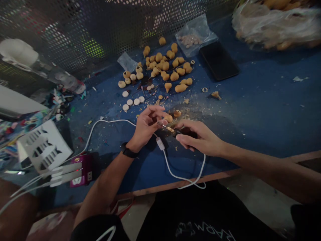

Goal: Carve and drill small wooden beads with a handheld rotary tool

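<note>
My left hand (146, 125), with a black band at the wrist, has its fingers closed round a small tan gourd (168, 118). A hollowed gourd piece (177, 113) with a dark opening is just beside it; I cannot tell whether it touches the held one. In my right hand (200, 136) is a small rotary tool (172, 130) with a black body and a brass-coloured tip, gripped like a pen. Its thin metal bit points left, close to the left fingertips and below the gourd. Whether the bit touches the gourd is unclear.
Several whole gourds (174, 76) lie beyond my hands, with white discs (136, 101) nearer. A white cord with an inline switch (160, 143) loops below. To the right is a black phone (219, 61); at left are a purple power adapter (81, 170) and white slotted box (47, 144).
</note>
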The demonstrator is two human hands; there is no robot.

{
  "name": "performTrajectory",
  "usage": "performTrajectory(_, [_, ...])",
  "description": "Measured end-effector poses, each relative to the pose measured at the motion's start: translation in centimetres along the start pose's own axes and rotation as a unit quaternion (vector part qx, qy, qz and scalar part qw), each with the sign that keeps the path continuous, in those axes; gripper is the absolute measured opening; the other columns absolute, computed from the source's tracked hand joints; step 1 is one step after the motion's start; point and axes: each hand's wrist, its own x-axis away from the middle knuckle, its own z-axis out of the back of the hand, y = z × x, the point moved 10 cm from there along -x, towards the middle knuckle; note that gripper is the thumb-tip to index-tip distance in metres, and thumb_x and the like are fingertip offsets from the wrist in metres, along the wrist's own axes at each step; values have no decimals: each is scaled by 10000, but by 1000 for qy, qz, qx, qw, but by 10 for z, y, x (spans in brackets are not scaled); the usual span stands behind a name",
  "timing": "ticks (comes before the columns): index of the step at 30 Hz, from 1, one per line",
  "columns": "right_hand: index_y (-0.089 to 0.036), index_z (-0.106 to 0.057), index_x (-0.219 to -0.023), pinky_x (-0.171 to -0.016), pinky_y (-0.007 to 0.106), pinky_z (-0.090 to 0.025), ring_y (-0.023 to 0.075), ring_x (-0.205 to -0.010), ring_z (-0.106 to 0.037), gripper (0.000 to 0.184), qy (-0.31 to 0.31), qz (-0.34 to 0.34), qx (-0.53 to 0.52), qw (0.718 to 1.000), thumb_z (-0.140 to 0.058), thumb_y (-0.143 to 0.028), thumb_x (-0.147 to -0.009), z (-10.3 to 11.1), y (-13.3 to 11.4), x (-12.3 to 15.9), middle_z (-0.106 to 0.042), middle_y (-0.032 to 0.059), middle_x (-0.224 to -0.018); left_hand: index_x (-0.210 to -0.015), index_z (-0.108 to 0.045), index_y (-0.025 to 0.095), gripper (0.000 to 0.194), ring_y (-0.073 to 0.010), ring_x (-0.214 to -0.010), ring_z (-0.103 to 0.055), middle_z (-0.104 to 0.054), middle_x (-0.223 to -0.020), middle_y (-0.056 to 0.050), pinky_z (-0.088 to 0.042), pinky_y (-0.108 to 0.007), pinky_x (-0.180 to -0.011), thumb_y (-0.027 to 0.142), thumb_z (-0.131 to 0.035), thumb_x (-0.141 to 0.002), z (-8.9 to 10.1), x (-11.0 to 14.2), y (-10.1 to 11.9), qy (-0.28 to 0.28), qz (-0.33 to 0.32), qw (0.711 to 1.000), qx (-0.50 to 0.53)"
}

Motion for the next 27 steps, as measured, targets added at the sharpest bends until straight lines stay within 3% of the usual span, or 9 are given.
performTrajectory(18, [-195,-580,-953,-424,196,-392,61,-429,-502,243,3,1,5,1000,-657,-421,-999,0,0,1,-580,-74,-577,-1078,-726,229,428,-75,-698,-656,-797,-935,-13,-516,-175,-627,348,-963,-743,1,0,0,1,-2,1000,3])
performTrajectory(27, [-220,-602,-1125,-404,232,-406,83,-419,-503,278,134,30,-84,987,-681,-458,-1005,26,-3,6,-606,-73,-587,-1080,-727,242,415,-85,-671,-606,-782,-979,-21,-526,-202,-592,386,-946,-757,3,0,-4,15,10,1000,19])
